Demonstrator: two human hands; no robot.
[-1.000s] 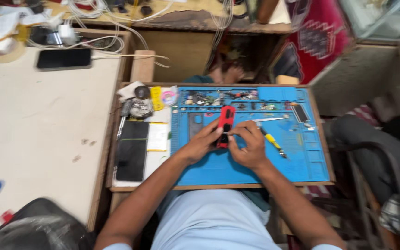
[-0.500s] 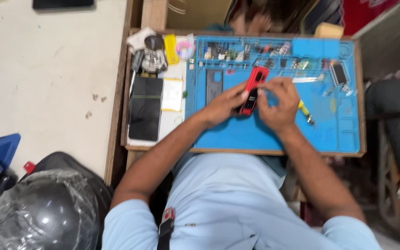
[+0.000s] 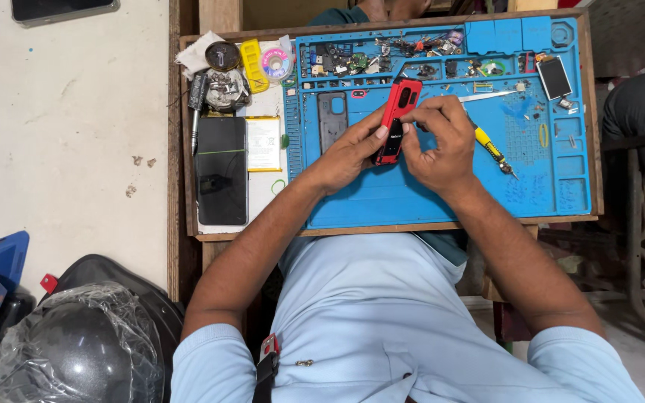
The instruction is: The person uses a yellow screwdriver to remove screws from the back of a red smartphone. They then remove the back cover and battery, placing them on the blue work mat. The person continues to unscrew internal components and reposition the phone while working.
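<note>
Both hands clamped on red phone (image 3: 395,119): L hand (image 3: 349,153) grips its left edge, R hand (image 3: 442,142) its right. Screwdriver (image 3: 493,150) just right of R, on blue mat (image 3: 412,201).

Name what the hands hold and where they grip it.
Both hands, left hand and right hand, hold a small red-and-black phone, gripping its long sides near the lower end.

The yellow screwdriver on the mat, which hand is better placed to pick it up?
Probably the right hand: the screwdriver lies just beside it, while the left hand steadies the red phone on the far side.
</note>
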